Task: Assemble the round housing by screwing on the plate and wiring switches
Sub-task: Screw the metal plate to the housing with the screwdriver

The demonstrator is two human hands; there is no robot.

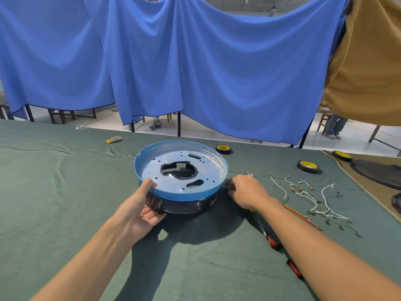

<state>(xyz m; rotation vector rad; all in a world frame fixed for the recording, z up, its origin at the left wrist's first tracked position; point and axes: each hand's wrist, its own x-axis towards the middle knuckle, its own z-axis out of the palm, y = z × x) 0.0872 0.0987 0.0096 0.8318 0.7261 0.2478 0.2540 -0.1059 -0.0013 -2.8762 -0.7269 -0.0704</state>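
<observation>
Housing: a round housing with a blue-rimmed shallow metal pan (221, 170) on a glossy black base (186, 206) stands on the green cloth-covered table (54, 192), between the two hands.
Plate: a pale perforated metal disc with a large ragged centre opening (195, 168) lies flat inside the pan, just beyond the left thumb.
Left hand: the left hand (138, 211) grips the near-left side of the housing; the thumb hooks over the blue rim onto the plate's edge, and the fingers curl under against the black base.
Right hand: the right hand (247, 192) rests against the right side of the housing, fingers curled at the wall where pan meets base; whether they pinch anything cannot be told.
Screwdrivers: red-and-black-handled screwdrivers (272, 241) lie on the cloth under the right forearm.
Wires: loose white wires with small terminals (314, 198) and a red-and-yellow pair (301, 216) lie to the right of the right hand, apart from it.
Tape: black rolls of tape with yellow cores (308, 166) sit beyond the wires, well apart from both hands.
</observation>
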